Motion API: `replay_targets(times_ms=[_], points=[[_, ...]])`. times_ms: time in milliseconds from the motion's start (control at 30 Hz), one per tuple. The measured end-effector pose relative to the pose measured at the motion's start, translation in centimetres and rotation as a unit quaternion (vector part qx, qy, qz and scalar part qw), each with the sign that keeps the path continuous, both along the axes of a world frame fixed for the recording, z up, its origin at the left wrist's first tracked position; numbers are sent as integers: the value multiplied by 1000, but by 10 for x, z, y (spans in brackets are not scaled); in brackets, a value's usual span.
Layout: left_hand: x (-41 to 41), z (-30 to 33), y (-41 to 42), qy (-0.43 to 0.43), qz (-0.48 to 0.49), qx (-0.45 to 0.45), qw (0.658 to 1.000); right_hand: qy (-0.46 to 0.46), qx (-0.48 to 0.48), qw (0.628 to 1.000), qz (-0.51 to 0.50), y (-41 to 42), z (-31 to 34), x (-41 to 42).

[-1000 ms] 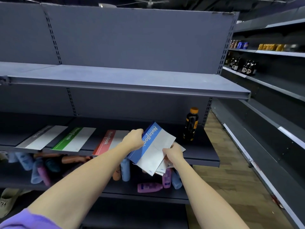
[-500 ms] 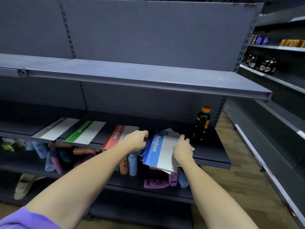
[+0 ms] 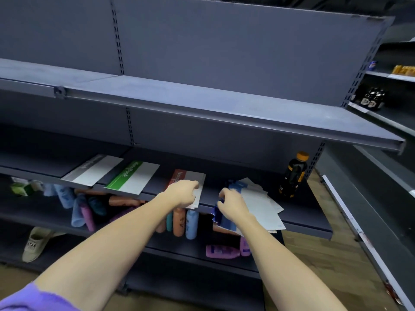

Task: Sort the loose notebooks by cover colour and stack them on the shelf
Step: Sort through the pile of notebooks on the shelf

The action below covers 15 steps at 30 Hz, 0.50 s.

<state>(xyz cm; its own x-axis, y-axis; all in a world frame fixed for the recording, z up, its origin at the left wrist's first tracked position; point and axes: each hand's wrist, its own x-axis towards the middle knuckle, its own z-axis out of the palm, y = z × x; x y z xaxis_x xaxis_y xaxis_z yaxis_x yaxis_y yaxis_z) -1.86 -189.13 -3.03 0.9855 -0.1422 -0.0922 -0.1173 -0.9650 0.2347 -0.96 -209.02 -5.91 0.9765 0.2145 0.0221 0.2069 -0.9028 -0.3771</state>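
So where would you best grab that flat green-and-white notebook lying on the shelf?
Pinch the green-and-white notebook at its near edge, coming from the front: it lies flat, and that edge pokes slightly over the dark metal shelf lip, seemingly leaving room beneath for fingers.

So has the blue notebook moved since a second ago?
Yes. The blue notebook went from raised in both hands down onto the loose pile, right of the red notebook.

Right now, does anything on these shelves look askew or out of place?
Yes. The loose notebook pile under the right hand is fanned out crooked and overhangs the shelf edge. The grey, green and red notebooks lie flat. Below, a purple bottle has toppled onto its side.
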Motion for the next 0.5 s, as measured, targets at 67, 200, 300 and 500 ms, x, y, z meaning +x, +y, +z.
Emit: replay_targets(times_ms=[67,200,300,500], points=[[-3,-1,27,-8,13,-4,1000,4,15,1000,15,33,4,-2],[-26,-3,93,-15,13,33,999,8,22,998,54,115,8,-11],[-44,-5,159,-14,28,41,999,2,18,996,85,184,6,-22],[-84,-16,287,-12,93,49,994,23,3,989,148,312,-10,-47]])
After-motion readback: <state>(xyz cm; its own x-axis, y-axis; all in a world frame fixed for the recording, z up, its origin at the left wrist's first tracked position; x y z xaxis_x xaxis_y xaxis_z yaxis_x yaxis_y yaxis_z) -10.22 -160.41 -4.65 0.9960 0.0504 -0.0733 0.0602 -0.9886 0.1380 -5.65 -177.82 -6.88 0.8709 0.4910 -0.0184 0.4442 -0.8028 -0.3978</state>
